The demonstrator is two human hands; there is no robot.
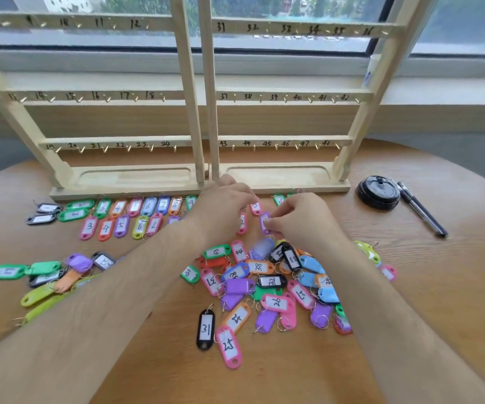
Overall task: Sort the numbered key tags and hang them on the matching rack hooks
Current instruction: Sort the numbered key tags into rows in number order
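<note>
Tabletop (279,383), purple tag (264,222) in right hand (299,217)

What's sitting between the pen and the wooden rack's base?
Head view: a round black disc lies between the pen and the rack's base, close beside the pen.

Both forearms stretched forward, left hand (223,205) palm down, fingers seemingly curled, right hand (296,218) pinching purple tag (263,220).
</note>
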